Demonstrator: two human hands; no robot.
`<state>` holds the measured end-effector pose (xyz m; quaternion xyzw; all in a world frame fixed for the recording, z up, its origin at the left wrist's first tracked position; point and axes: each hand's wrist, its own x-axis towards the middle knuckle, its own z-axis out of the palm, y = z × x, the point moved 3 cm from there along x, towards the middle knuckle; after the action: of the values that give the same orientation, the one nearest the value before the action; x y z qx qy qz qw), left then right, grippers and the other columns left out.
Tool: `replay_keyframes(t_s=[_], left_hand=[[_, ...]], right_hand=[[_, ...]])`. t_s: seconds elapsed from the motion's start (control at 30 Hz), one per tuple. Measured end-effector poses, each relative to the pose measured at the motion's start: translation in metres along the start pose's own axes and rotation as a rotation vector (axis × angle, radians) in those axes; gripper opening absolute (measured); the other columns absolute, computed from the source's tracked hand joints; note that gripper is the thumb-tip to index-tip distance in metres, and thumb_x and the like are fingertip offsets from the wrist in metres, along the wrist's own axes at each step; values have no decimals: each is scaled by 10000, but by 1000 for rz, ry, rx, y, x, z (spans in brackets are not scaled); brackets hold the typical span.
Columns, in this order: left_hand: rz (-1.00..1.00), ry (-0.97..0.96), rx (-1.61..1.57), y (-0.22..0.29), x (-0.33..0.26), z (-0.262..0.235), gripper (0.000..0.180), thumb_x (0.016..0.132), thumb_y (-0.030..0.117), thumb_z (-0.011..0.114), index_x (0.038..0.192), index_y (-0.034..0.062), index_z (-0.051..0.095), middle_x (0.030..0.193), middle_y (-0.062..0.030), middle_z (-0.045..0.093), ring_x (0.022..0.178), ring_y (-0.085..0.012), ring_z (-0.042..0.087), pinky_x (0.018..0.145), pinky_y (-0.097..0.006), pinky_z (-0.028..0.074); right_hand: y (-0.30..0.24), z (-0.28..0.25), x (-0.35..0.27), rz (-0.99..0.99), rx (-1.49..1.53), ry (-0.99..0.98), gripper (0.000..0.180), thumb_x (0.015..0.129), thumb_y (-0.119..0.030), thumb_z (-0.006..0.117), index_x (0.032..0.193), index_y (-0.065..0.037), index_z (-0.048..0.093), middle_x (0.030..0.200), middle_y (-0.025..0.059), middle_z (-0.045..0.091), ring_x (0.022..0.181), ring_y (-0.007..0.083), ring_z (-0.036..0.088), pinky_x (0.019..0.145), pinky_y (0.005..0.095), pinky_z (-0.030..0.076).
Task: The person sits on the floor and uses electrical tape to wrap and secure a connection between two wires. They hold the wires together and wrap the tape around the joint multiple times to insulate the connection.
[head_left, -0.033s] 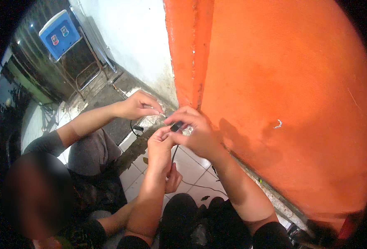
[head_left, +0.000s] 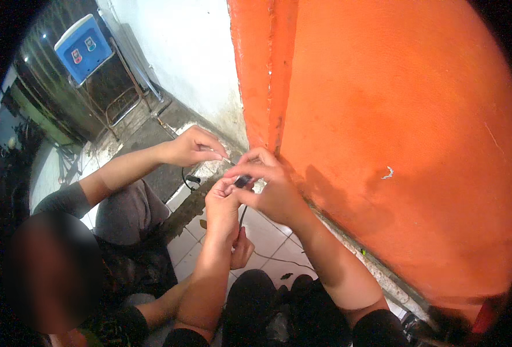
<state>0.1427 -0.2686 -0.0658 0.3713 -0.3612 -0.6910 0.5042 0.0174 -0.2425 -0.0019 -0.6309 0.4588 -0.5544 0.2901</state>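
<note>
My left hand point(head_left: 222, 203) and my right hand point(head_left: 272, 186) meet close to the foot of an orange wall point(head_left: 394, 115). Both pinch a small dark connector point(head_left: 242, 181) between their fingertips. A thin black cable point(head_left: 243, 218) hangs down from it between my forearms. Another person crouches at my left. One of their hands point(head_left: 192, 147) reaches to the wall corner just left of mine, its fingers closed on something thin that I cannot make out. Their other hand point(head_left: 242, 253) shows beneath my left forearm.
White floor tiles point(head_left: 273, 240) lie below my hands, with a wet concrete strip point(head_left: 152, 136) beyond. A second black cable end point(head_left: 191, 179) lies on the floor. A white wall point(head_left: 192, 52) adjoins the orange one. A blue-topped metal stand point(head_left: 82, 49) is far left.
</note>
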Motion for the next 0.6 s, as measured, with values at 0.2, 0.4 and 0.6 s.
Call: replay_keyframes(t_s=[0.2, 0.4, 0.6], left_hand=[[275, 125, 257, 21, -13, -1, 388, 793, -204, 467, 1134, -79, 604, 1167, -134, 647, 1027, -204, 648, 884, -327, 562], [539, 92, 593, 33, -26, 1, 281, 861, -117, 618, 1132, -44, 628, 1026, -118, 687, 970, -211, 670, 851, -359, 592], [43, 100, -90, 22, -7, -15, 164, 946, -20, 592, 1108, -1, 579, 1072, -157, 682, 981, -246, 680, 874, -409, 594]], right_hand=[[-18, 12, -7, 109, -82, 24, 520, 715, -44, 817, 1220, -80, 697, 1126, 120, 637, 876, 178, 642, 815, 302, 528], [-20, 7, -9, -34, -56, -2, 492, 754, -96, 790, 1222, -10, 663, 1022, 129, 713, 853, 232, 691, 804, 347, 545], [29, -5, -10, 426, 242, 87, 302, 827, -139, 734, 1075, 30, 699, 976, 107, 725, 866, 154, 680, 776, 311, 544]])
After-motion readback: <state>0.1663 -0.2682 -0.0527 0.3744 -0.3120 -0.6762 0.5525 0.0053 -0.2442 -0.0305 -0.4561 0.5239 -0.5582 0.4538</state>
